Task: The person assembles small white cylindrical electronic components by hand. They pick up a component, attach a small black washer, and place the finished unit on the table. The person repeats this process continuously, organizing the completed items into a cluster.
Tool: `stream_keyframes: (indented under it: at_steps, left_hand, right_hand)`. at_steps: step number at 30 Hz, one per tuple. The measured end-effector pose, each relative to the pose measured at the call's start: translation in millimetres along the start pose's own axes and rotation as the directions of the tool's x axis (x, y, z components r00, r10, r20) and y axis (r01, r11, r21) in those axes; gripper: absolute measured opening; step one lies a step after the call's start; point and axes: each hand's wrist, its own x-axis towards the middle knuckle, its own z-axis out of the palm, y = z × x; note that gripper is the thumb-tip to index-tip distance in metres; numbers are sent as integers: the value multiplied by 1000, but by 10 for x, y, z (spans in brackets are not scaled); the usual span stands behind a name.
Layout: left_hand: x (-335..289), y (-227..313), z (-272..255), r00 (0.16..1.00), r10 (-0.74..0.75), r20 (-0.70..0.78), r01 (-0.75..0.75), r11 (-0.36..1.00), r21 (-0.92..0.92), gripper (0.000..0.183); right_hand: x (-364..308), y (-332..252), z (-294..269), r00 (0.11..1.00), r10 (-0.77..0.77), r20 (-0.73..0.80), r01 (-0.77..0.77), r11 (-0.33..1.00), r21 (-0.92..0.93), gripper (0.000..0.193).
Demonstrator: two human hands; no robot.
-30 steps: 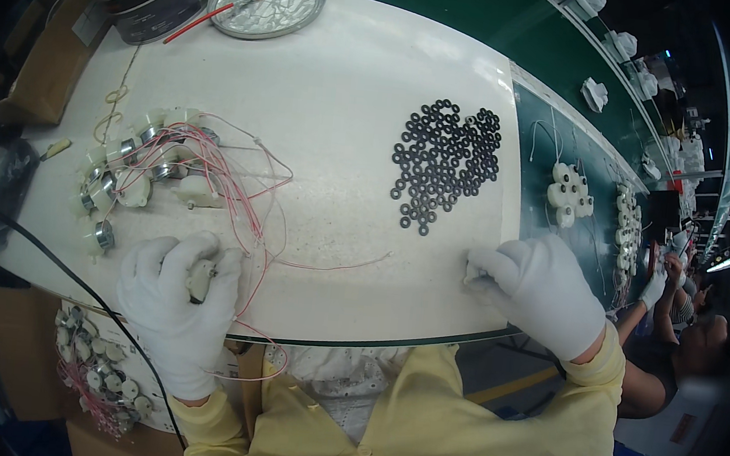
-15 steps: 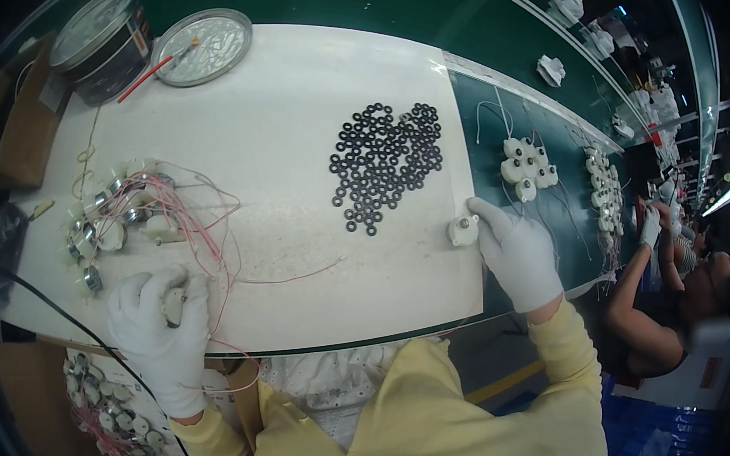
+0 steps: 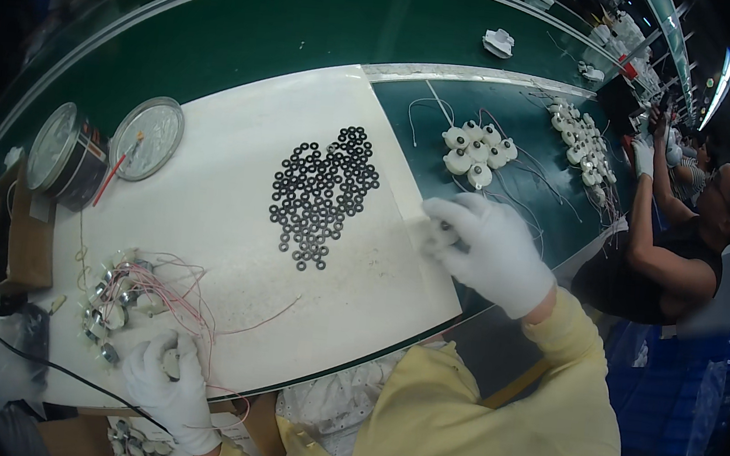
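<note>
Both fabric-gloved hands are white; small flat rings, black; thin loose wires, pink; clustered round parts, cream-white with dark centres; the long sleeve, pale yellow.

Between 9 and 10 o'clock, a dark-sided bucket stands beside a round lid, a red-handled brush lying across its rim. Toward 8, a cardboard box, a clear plastic bag and a black cable. At 1, a crumpled white wad; at 2, a lit tube lamp; at 3, 1 bare-armed co-worker.
</note>
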Motion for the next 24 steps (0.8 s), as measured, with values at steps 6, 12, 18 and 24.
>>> stream_keyframes:
  at_steps: [6, 12, 18, 24]
  left_hand:
    - [-50, -34, -15, 1000, -7, 8, 7, 1000, -18, 16]
    - [-155, -86, 98, 981, -18, -192, 19, 1000, 3, 24]
    - [-298, -159, 89, 915, 42, -402, -52, 999, -14, 26]
    - [-102, 489, -385, 851, 392, -348, -444, 892, -81, 10]
  right_hand:
    - [-194, 679, -59, 951, 128, -282, -149, 987, -55, 39]
    - [-283, 769, 5, 913, 214, -348, -219, 975, 25, 37]
    - [-292, 916, 21, 938, 156, -310, -207, 968, -139, 14]
    - [-369, 423, -354, 936, 130, -326, -92, 987, 128, 24]
